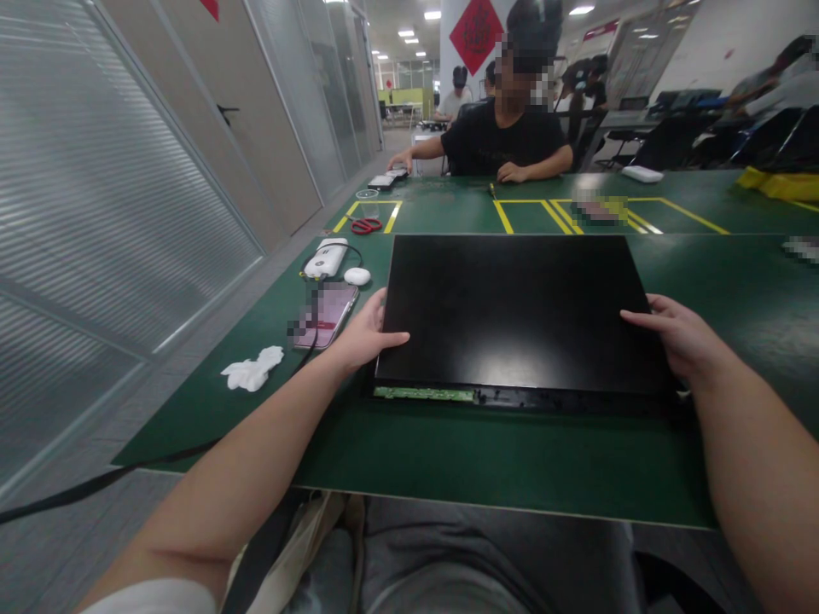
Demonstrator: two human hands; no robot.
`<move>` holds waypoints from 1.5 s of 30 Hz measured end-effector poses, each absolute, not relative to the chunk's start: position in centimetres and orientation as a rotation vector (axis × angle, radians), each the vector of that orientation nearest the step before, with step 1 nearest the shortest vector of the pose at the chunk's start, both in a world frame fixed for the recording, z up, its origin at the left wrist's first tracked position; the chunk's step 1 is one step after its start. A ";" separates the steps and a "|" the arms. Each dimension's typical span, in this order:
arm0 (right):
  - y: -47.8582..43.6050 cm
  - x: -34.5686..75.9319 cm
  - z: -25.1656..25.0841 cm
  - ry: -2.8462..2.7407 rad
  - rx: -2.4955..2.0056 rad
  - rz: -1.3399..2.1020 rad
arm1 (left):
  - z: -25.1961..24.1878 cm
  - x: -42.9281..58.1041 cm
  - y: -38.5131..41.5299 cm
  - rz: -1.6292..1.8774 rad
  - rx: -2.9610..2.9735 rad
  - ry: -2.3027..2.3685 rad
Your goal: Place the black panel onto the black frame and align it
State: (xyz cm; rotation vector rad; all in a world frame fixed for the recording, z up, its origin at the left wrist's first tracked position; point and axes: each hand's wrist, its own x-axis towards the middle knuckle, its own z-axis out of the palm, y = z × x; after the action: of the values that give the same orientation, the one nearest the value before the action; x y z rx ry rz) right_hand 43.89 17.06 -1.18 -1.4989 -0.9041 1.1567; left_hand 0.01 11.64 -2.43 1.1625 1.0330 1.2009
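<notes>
A large black display panel (pixel 518 307) lies flat on the green table (pixel 448 460), with a narrow green circuit strip (pixel 426 394) showing along its near edge. My left hand (pixel 364 337) grips the panel's left edge, thumb on top and fingers underneath. My right hand (pixel 678 337) holds the right edge the same way, fingers curled over the side. Both forearms reach in from the near corners.
Left of the panel lie a phone (pixel 326 314), a white device with a cable (pixel 326 257), a white puck (pixel 357 275) and crumpled tissue (pixel 252 371). Red scissors (pixel 366 225) rest farther back. A person in black (pixel 505 136) sits across the table.
</notes>
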 end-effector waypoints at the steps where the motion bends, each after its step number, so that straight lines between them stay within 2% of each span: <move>1: 17.1 43.9 -1.2 -0.899 -1.508 1.166 | -2.4 0.0 11.7 1.205 1.172 1.026; 45: 17.5 44.5 -2.0 -0.921 -1.480 1.154 | -3.3 -0.5 12.3 1.166 1.240 1.008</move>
State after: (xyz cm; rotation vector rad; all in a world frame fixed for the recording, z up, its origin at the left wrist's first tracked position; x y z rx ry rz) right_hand 44.55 17.51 -1.98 -1.4804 -0.9213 1.1545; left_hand -0.55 12.31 -3.29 1.2398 1.0080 1.1662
